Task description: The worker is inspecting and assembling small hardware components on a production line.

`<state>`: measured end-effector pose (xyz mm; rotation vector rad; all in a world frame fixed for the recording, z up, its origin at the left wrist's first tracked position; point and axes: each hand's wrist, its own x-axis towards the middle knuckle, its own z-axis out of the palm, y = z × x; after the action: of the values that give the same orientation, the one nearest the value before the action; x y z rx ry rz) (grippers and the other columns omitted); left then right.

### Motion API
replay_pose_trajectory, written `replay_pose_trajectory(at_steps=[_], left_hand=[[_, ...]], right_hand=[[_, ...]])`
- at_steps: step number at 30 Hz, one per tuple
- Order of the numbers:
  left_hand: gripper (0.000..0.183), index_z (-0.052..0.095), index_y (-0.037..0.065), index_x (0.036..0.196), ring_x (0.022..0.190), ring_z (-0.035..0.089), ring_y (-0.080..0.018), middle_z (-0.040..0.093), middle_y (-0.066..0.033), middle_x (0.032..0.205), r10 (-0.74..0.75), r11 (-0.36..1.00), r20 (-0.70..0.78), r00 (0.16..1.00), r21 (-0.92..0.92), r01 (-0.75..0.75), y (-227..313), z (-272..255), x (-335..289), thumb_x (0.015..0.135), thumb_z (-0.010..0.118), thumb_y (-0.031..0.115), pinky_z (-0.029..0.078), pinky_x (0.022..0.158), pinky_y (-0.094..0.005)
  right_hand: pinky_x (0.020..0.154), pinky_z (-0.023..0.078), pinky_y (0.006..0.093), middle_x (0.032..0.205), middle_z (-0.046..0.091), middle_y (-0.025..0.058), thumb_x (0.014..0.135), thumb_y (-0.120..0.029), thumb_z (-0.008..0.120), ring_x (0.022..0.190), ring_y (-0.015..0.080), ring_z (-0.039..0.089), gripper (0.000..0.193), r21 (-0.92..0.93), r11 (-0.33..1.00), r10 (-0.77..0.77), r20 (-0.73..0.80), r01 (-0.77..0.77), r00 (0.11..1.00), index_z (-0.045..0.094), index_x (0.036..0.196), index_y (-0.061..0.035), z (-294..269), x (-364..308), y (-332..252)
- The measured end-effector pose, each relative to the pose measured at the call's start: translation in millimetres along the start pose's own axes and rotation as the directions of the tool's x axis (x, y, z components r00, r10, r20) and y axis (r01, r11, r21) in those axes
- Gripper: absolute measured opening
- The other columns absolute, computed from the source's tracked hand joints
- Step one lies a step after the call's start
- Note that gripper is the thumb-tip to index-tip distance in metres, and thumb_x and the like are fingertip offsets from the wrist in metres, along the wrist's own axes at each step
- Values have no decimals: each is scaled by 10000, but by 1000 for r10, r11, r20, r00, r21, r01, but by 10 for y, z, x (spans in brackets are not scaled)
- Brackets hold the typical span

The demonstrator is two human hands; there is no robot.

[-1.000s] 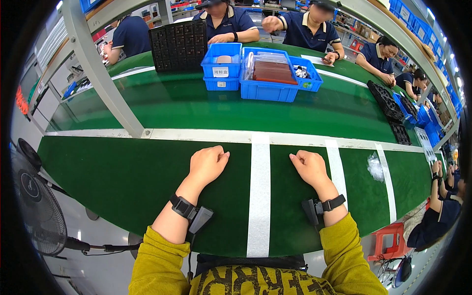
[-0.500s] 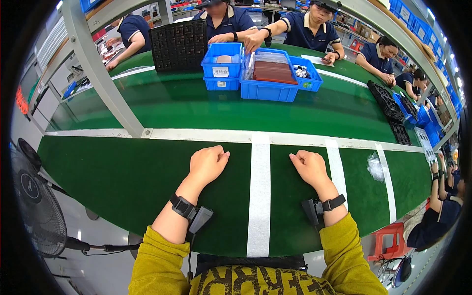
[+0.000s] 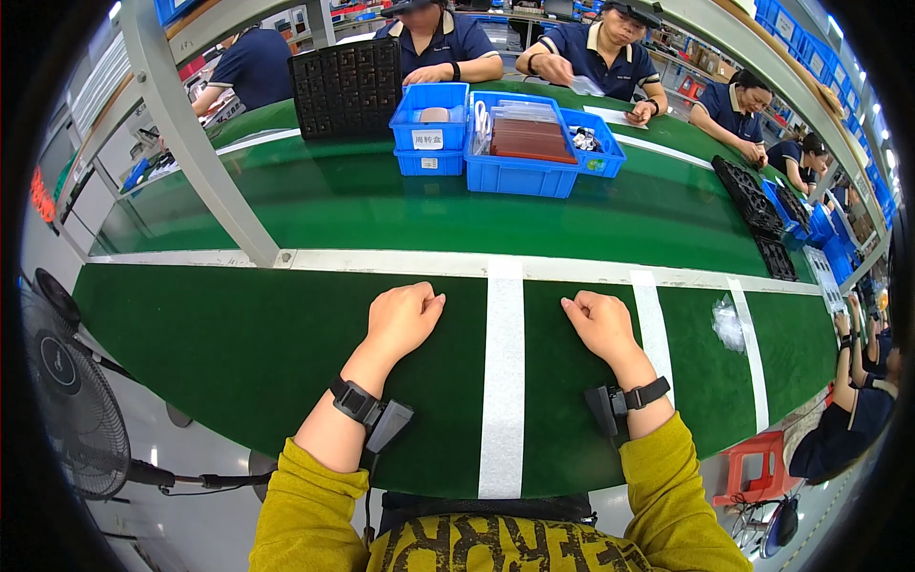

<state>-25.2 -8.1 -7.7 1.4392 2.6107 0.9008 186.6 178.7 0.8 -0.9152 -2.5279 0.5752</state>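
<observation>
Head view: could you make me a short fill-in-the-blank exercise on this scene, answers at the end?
Under the left hand and right hand is a ____ tabletop.
One white strip runs ____ the two hands.
The crumpled clear plastic lies nearer the ____ hand.
A reddish-brown stack sits in a ____ bin.

Missing words: green; between; right; blue.

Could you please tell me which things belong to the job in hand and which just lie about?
Likely the job's:
left hand, right hand, closed
green tabletop beneath
white strip between

Apparently lying about:
crumpled clear plastic
pedestal fan
red stool
</observation>
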Motion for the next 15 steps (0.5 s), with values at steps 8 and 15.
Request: replay_pose_trajectory(at_steps=[8,15], left_hand=[[272,549,44,647,549,542,-277,544,-91,554,-8,1000,7,1000,5,8,-6,5,0,809,582,261,412,513,-381],[272,551,44,646,540,543,-274,544,-89,548,-7,1000,2,1000,1,7,-8,2,-2,809,581,259,410,508,-378]], right_hand=[[495,407,406,525,528,124,809,-276,586,523,321,535,322,2,1000,8,1,-8,1000,539,596,-39,9,0,-2],[492,402,408,513,520,122,810,-274,585,511,323,529,323,8,1000,-4,-4,4,1000,538,594,-39,7,3,2]])
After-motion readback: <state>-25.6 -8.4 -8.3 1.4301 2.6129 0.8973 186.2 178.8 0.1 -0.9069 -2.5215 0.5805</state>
